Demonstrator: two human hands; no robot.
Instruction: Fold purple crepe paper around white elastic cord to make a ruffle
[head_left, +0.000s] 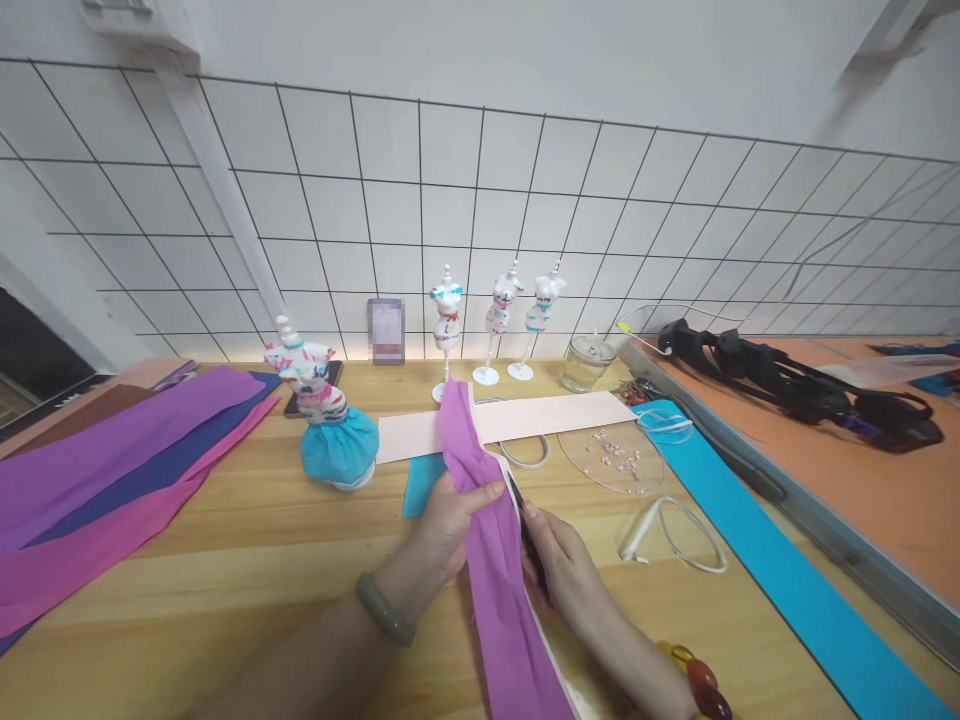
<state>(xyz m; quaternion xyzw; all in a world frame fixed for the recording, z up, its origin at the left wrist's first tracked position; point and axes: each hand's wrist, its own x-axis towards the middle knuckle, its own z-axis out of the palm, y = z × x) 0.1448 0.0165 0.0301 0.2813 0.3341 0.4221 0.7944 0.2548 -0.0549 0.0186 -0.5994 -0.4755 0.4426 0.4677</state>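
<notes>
A long strip of purple fabric [499, 560] with a white edge runs up the middle of the view. My left hand [448, 525], with a green bangle at its wrist, pinches the strip between thumb and fingers. To its right, my right hand [559, 560] is closed on a dark, slim cutting tool [534, 548], whose tip touches the white edge. Beneath the strip's upper part lie a pale pink strip [559, 415] and a piece of blue fabric [421, 484]. A small dress form [304, 375] in a puffed blue skirt [340, 445] stands to the left.
Three bare dress forms [448, 310] stand at the back, near a glass of water [587, 364]. Purple, navy and pink fabrics [127, 450] lie at left. On the right are a clear dish of beads [611, 460], white cord [679, 540], a long blue strip [780, 560] and black straps [795, 385].
</notes>
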